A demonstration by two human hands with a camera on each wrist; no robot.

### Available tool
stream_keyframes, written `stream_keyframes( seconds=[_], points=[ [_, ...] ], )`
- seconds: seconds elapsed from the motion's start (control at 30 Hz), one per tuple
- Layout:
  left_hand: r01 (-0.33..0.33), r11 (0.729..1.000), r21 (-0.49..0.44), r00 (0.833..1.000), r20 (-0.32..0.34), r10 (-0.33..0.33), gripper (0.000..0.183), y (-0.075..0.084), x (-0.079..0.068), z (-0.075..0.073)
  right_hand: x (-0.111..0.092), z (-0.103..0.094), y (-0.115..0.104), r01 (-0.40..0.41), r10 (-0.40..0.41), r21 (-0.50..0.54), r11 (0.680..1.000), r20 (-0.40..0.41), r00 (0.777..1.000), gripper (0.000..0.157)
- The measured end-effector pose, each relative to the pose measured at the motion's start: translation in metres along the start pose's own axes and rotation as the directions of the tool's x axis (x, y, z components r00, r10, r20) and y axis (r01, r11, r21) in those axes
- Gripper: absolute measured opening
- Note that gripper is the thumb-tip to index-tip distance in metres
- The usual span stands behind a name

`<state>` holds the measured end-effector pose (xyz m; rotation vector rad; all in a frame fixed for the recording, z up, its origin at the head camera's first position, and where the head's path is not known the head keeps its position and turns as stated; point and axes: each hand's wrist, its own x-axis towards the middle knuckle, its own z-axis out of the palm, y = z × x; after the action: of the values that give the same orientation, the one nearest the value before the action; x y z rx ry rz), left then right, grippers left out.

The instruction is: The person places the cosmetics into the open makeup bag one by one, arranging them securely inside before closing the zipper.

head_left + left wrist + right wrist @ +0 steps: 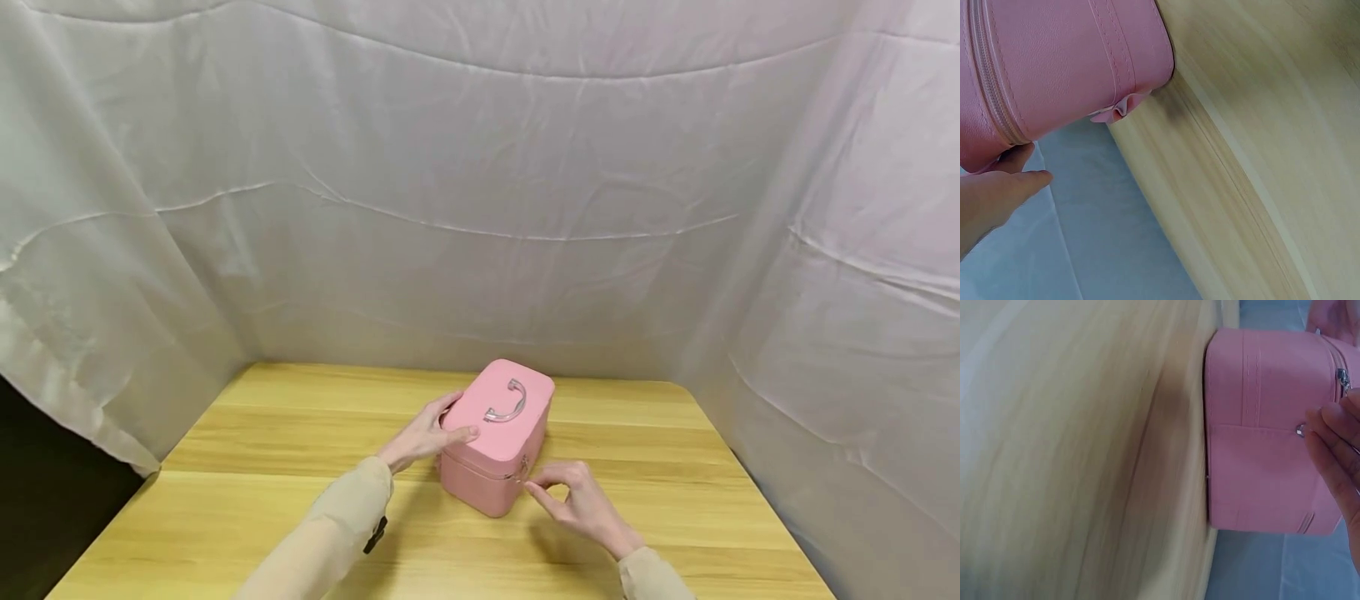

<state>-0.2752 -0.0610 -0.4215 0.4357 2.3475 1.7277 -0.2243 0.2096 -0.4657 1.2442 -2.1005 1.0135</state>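
Note:
A pink vanity case (480, 492) stands on the table with its lid down and a silver arched handle (517, 403) on top. Spread over the lid's left edge, my left hand (423, 433) has its thumb on the top and its fingers along the side. In the left wrist view its fingers (1019, 184) lie mostly straight beside the zipper (988, 75). At the near right corner my right hand (581, 504) pinches the zipper pull between thumb and forefinger. The metal zipper slider (1342, 378) shows just beyond its fingertips in the right wrist view.
The case stands on a wooden table (300, 442). Pale grey cloth (480, 275) hangs behind the table and along both sides. A small metal stud (1300, 430) sits on the case's side near my right fingers.

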Motion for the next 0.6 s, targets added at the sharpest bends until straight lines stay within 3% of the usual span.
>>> stream_keyframes(
  seconds=[0.23, 0.4, 0.6],
  points=[
    [0.009, 1.000, 0.002, 1.000, 0.000, -0.009, 0.084, 0.0020, -0.0011, -0.0010, -0.0036, -0.0036, 0.0047, -0.079, 0.072, -0.097, 0.992, -0.068, 0.995, 0.021],
    [0.015, 1.000, 0.002, 1.000, -0.002, -0.015, 0.084, 0.0028, -0.0020, -0.0011, -0.0034, -0.0033, 0.0055, -0.100, 0.074, -0.194, 0.976, -0.133, 0.988, 0.021],
    [0.025, 1.000, 0.017, 1.000, -0.002, -0.025, 0.084, 0.0031, -0.0025, -0.0012, -0.0033, -0.0015, 0.0066, -0.134, 0.094, -0.236, 0.963, -0.172, 0.981, 0.022]
  ],
)
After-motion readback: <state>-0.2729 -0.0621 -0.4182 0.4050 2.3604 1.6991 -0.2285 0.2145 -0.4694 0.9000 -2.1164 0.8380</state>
